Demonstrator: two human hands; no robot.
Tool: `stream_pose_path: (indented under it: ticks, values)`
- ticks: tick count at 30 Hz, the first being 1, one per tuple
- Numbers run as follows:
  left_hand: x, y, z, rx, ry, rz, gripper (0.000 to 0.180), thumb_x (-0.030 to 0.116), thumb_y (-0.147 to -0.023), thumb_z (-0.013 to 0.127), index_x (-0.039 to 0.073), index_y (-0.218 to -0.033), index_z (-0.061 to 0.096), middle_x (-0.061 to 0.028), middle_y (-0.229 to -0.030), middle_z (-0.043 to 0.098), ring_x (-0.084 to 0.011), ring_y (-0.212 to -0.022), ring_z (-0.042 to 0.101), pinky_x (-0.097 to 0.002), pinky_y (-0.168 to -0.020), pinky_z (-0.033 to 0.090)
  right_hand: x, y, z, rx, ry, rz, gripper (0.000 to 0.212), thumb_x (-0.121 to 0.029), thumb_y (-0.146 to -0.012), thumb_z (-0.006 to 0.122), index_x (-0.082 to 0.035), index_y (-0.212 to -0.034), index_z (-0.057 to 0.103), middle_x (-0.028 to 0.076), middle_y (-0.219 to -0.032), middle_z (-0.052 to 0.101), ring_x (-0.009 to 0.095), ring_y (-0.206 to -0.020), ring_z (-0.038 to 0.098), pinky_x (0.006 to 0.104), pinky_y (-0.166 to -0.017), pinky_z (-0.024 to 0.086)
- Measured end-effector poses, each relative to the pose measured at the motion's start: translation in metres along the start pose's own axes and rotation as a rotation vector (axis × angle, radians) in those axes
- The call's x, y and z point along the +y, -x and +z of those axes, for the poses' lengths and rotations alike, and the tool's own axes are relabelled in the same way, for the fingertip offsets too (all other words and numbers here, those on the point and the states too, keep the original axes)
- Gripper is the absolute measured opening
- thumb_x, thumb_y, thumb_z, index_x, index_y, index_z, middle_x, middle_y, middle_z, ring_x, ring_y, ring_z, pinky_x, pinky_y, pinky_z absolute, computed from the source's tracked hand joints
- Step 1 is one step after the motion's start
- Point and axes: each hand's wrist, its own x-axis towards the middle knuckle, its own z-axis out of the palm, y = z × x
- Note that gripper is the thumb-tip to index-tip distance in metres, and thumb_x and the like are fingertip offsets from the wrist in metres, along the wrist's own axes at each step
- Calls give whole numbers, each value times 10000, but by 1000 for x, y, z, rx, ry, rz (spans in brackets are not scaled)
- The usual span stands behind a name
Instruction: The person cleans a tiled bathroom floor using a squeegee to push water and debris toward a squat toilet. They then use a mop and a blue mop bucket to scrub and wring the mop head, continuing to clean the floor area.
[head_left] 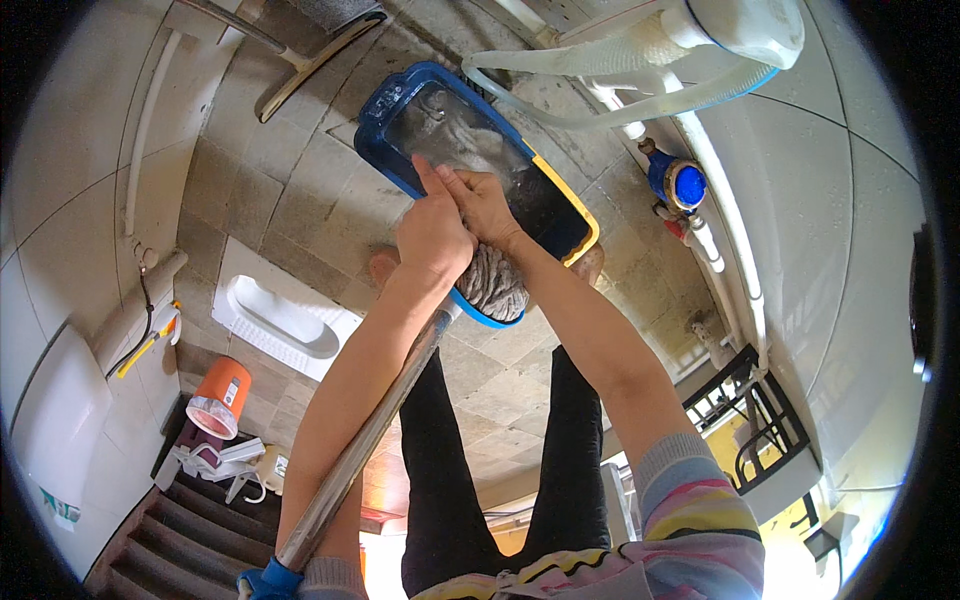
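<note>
A mop with grey strands (494, 284) and a blue rim lies between my forearms. Its metal handle (365, 440) slants down under my left forearm to a blue end at the lower left. Just above the mop head, my left hand (437, 232) and my right hand (485, 207) are closed together around the bunched strands, fingers pressed against each other. What lies inside the grip is mostly hidden. Directly beyond and partly beneath my hands stands a dark blue rectangular bucket (375, 110) with a yellow edge, holding murky grey water (455, 135).
A squat toilet (285, 315) is set in the tiled floor at left, near an orange bucket (220, 395). At the top left rests a floor squeegee (315, 70). White pipes, a blue water meter (688, 186) and a pale hose (560, 122) line the right wall.
</note>
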Motion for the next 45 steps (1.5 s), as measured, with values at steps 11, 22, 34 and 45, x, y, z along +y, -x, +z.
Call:
stream_pose_path:
  ticks: [11, 22, 34, 45]
  values:
    - [7, 1, -5, 26, 22, 82, 853, 53, -637, 701, -157, -1311, 222, -293, -851, 610, -420, -828, 607, -447, -729, 495, 1, -14, -1, 291, 195, -92, 536, -446, -876, 450, -9, -611, 609, 156, -525, 536, 279, -509, 532, 408, -550, 416]
    - [-12, -2, -4, 126, 11, 68, 198, 132, -718, 654, -18, -819, 574, -238, -840, 629, -398, -829, 616, -449, -749, 496, -13, 22, -50, 155, 223, 426, 1091, -736, -689, 549, 54, -1372, 234, 303, -1259, 461, 346, -1198, 464, 372, -991, 362]
    - [9, 7, -25, 216, 36, 181, 195, 123, -731, 649, -26, -817, 558, -243, -776, 620, -421, -792, 602, -474, -704, 475, 8, 26, -28, 282, 446, 289, 735, -544, -909, 301, 111, -777, 608, 351, -777, 567, 459, -899, 570, 474, -784, 440]
    - [-3, -5, -26, 233, -63, 155, 179, 115, -718, 643, -16, -816, 571, -242, -769, 622, -419, -791, 609, -470, -706, 489, 20, 0, -20, 198, 489, 280, 656, -492, -910, 313, 86, -886, 624, 347, -936, 574, 466, -986, 541, 472, -869, 418]
